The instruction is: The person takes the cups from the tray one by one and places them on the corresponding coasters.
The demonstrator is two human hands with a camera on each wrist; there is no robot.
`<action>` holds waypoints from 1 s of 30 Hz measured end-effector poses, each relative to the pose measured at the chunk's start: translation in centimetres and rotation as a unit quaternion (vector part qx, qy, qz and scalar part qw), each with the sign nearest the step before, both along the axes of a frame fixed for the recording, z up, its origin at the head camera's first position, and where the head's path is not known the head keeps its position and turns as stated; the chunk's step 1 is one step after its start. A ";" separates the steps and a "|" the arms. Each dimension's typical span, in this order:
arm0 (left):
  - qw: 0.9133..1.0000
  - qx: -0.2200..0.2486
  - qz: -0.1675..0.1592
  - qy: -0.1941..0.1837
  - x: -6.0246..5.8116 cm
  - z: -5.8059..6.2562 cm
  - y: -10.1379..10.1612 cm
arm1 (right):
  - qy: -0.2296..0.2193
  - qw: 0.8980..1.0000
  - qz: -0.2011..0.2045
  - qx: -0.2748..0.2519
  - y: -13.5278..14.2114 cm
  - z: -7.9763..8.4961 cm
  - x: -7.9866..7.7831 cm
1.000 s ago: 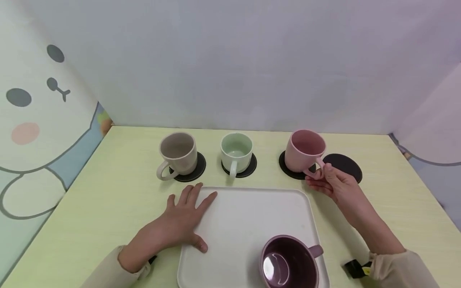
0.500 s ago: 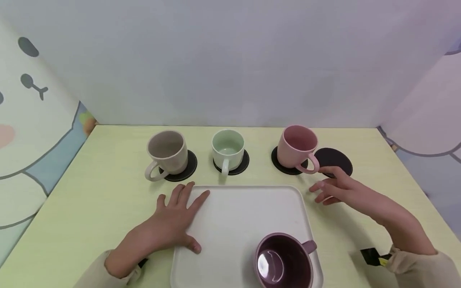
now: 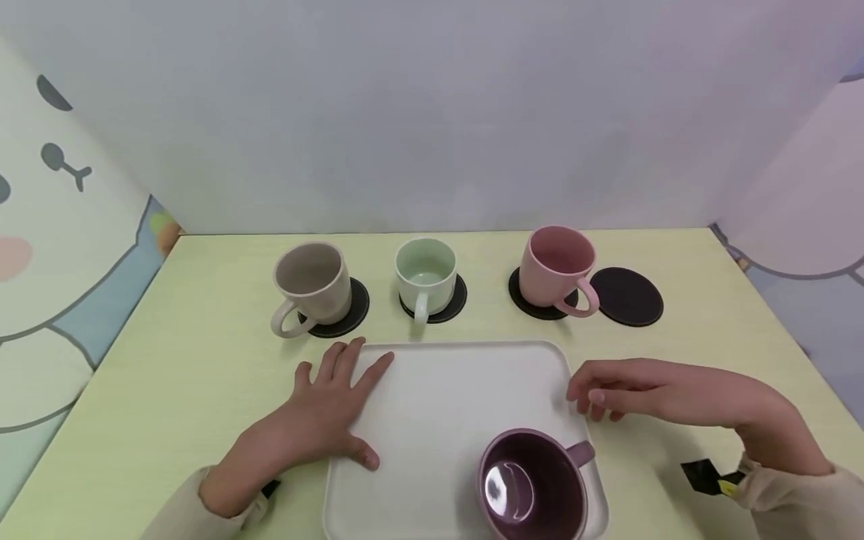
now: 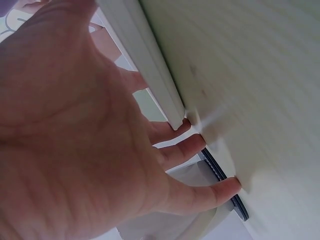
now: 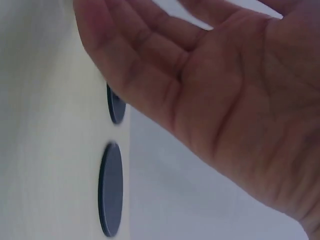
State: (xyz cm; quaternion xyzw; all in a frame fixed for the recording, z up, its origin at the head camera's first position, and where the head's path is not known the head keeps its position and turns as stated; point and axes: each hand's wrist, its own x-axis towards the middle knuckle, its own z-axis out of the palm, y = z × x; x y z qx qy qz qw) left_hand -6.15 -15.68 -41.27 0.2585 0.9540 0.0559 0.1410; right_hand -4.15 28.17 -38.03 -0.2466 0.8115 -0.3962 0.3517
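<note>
My left hand lies spread over the left edge of the white tray, thumb on the tray's surface and some fingertips on the table past its corner. At the tray's right edge hovers my right hand, fingers loosely bent and holding nothing. Near it, on the tray's front right, stands a dark purple mug, its handle to the right. Behind the tray, a pink mug stands upright on a black coaster, its handle toward the front right.
A beige mug and a pale green mug stand on black coasters at the back left and centre. A bare black coaster lies right of the pink mug. Behind the table rises a pale wall.
My right hand has let go of the pink mug's handle and drawn back toward the tray's right edge. The pink mug stays on its coaster. My left hand keeps its place on the tray.
</note>
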 end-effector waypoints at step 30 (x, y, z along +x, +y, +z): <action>1.000 0.003 0.004 -0.009 0.1 -0.5 0.0 | -0.034 0.947 0.227 -0.226 -4.1 -2.8 0.0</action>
